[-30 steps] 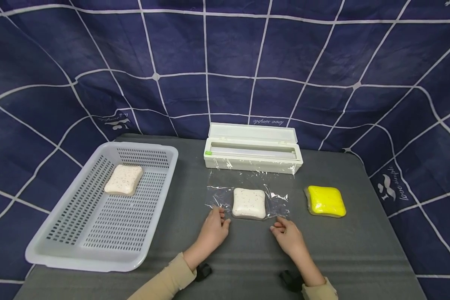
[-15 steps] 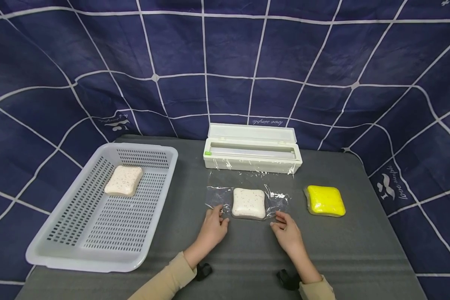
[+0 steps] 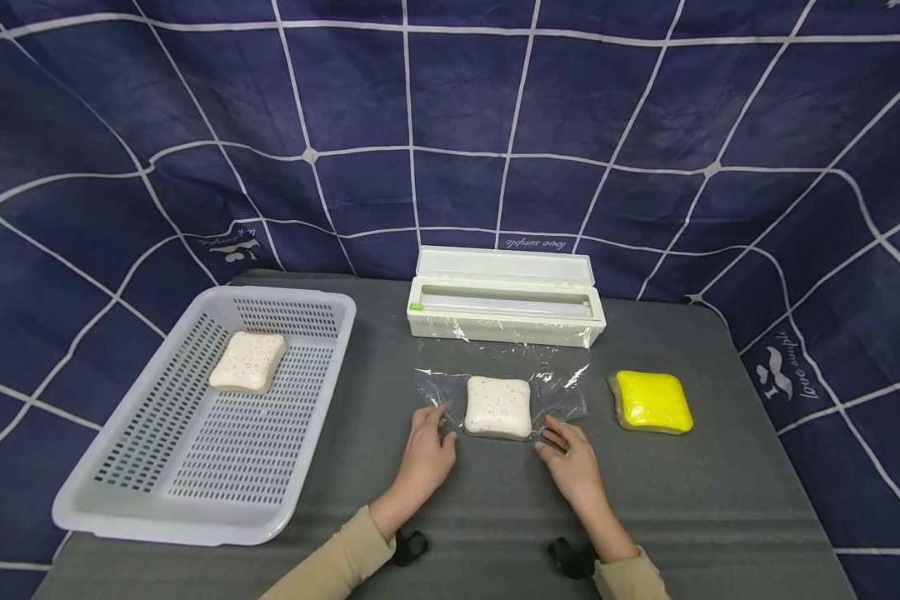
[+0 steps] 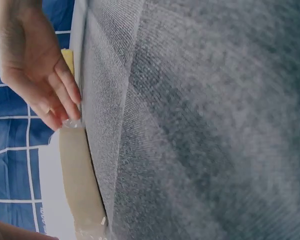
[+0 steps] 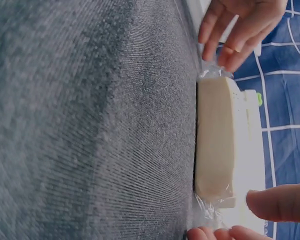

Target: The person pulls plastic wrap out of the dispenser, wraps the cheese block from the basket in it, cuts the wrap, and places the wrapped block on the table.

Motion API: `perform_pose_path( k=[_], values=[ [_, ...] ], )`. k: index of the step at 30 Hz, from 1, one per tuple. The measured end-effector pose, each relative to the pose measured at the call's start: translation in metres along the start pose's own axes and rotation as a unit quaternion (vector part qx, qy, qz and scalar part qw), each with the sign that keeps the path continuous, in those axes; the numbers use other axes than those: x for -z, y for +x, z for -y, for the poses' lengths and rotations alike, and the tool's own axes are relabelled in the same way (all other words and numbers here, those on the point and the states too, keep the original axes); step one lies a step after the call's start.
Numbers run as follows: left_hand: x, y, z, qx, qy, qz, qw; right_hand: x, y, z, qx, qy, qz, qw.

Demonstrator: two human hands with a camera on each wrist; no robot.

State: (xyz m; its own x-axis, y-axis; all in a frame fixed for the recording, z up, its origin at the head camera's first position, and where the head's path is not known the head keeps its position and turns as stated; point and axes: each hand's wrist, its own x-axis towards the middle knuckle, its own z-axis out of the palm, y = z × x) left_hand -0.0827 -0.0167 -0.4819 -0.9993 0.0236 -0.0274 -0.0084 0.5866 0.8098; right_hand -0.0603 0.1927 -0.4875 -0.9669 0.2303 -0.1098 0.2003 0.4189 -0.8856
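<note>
Left fingers [image 5: 241,38] and right fingers [image 5: 244,234] flank a pale block [image 5: 215,137] with clear film [image 5: 206,211] at both ends.

Film [image 3: 444,387] — clear plastic, glossy and crinkled. White bars [image 3: 498,407] smooth, nearly matt; yellow block [image 3: 652,402] shiny. Box [image 3: 506,328] and basket [image 3: 165,527] smooth plastic — tabletop [image 3: 720,508] matt, ribbed cloth.

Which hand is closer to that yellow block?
The right. The right hand is to the left of the yellow block, apart from it; the left hand is farther left, beyond the speckled white block.
</note>
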Motion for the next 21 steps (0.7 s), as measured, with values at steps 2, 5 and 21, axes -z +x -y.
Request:
perform_pose_path(
  k=[2, 5, 21],
  values=[
    [-0.001, -0.001, -0.002, -0.011, -0.028, -0.003, 0.9995, -0.001, 0.0, 0.0, -0.004, 0.026, 0.001, 0.9996],
    [-0.005, -0.001, -0.003, -0.02, -0.072, -0.004, 0.9972, -0.003, 0.0, 0.001, -0.008, 0.067, 0.003, 0.9977],
    [-0.019, 0.009, -0.002, 0.059, -0.109, -0.055, 0.9908, -0.018, -0.002, 0.001, 0.031, 0.026, -0.035, 0.9986]
  ],
)
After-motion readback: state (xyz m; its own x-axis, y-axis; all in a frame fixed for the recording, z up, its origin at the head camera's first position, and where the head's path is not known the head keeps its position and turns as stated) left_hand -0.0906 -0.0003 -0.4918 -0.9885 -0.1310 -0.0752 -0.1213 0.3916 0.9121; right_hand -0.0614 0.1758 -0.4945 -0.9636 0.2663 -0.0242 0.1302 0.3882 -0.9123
